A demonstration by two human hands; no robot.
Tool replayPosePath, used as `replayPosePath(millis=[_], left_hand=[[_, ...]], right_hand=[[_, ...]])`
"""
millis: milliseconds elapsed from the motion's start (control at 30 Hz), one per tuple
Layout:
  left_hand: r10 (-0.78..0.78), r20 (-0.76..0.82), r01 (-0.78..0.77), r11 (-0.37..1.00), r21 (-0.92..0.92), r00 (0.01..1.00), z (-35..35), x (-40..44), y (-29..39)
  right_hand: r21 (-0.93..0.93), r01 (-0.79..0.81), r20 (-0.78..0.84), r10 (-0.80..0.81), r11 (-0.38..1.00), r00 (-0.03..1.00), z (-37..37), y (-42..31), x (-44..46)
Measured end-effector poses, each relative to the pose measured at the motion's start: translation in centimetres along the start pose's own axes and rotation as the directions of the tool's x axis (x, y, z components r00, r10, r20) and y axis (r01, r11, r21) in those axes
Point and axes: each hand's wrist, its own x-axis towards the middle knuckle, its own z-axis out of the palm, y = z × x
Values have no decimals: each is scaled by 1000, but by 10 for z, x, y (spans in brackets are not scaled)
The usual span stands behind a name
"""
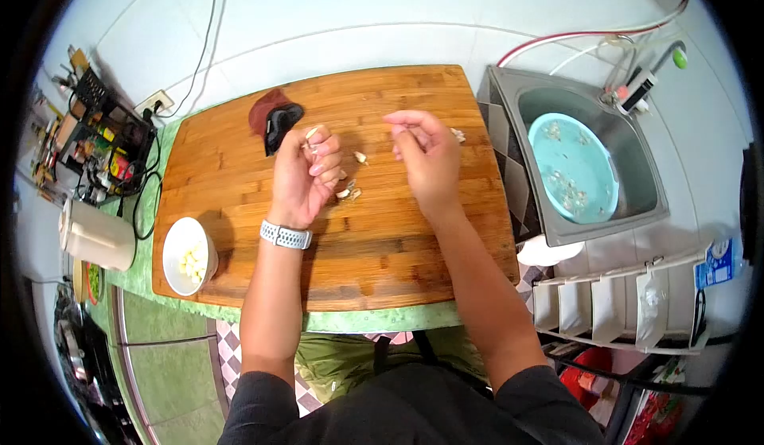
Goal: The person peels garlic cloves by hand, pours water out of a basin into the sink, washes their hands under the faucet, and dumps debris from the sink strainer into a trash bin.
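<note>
Legible lettering, from where I stand: none. Blue label [716, 264], beside the pale pocketed rack [608, 311] at right: white marks, too small and blurred to read. Yellow-and-green packet [121, 167], among the crowded items at left: bright printing, wording not distinguishable. Red patterned item [657, 418], low at right: pale markings, partly cut off, whether letters or decoration cannot be told.

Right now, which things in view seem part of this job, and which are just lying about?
Likely in the job:
- left hand, apparently pinching a pale piece
- right hand
- loose cloves
- wooden board
- white bowl of pale chunks

Probably just lying about:
- brown-and-black item
- whitish container
- black rack
</note>
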Motion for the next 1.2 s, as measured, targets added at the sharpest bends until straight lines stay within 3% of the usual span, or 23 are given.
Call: replayPosePath(millis=[67,100,367,500,567,667,700,767,800,867,1000,1067,1200], left_hand=[[26,35,-25,999,-25,999,0,5,-13],[35,17,-35,999,29,999,-3,-6,18],[132,-31,-132,991,30,991,-4,-7,17],[238,-46,-239,971,-13,970,-11,-10,29],[381,-59,-386,916,-108,923,-11,-15,38],[488,-33,-484,852,-200,872,-29,-16,49],[540,-24,-530,816,-231,842,-31,-19,53],[566,-35,-552,787,-277,824,-37,-19,58],[587,-52,-576,770,-276,808,-38,-20,58],[612,-102,-615,747,-253,784,-38,-18,58],[596,-119,-604,755,-255,794,-38,-19,57],[584,-121,-594,765,-248,803,-39,-19,57],[507,-193,-541,811,-224,840,-36,-15,54]], right_hand=[[45,-11,-50,13,999,999,-12,-3,-2],[102,-3,-51,8,995,999,17,2,0],[-22,3,-53,-4,1000,999,6,3,-1],[-94,36,-113,-47,995,992,6,6,1],[-122,64,-140,-81,991,987,2,12,3],[-194,61,-140,-89,979,986,2,12,6],[-193,61,-127,-86,979,988,2,15,7],[-451,68,10,-72,890,997,-1,24,11],[-453,71,23,-68,889,997,2,26,10],[-651,192,239,-41,735,970,7,27,9],[-682,246,337,-3,689,941,25,32,11],[-763,361,431,5,536,903,33,37,18],[-781,403,475,35,477,879,37,46,28]])
